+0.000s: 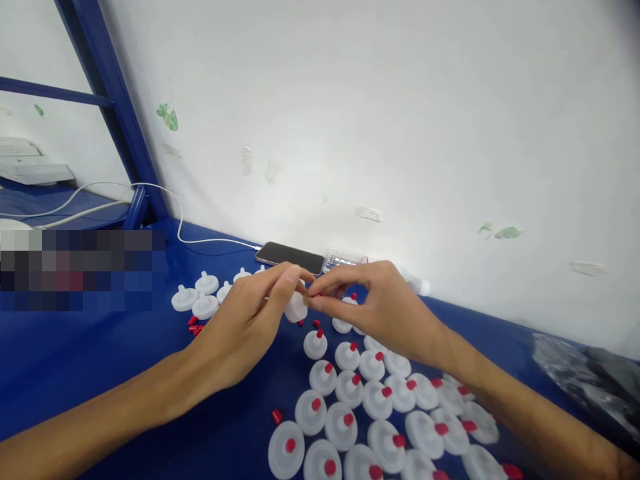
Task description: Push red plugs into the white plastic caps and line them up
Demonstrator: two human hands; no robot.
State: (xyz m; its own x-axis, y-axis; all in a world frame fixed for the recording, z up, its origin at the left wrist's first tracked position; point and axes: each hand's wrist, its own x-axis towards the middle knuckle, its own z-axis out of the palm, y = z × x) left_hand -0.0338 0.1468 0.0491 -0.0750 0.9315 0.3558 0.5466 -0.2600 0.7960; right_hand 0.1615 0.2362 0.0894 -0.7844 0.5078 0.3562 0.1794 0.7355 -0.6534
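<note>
Pinching white disc (296,308) between hands (310,300)

No text, label, brand, number or sign can be read anywhere, neither on the dark flat phone (290,256) nor on the white wall (380,120) behind it.

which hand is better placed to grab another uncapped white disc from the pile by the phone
Left. The left hand is beside the uncapped discs at the left; the right hand is over the red-capped discs, farther off.
</note>
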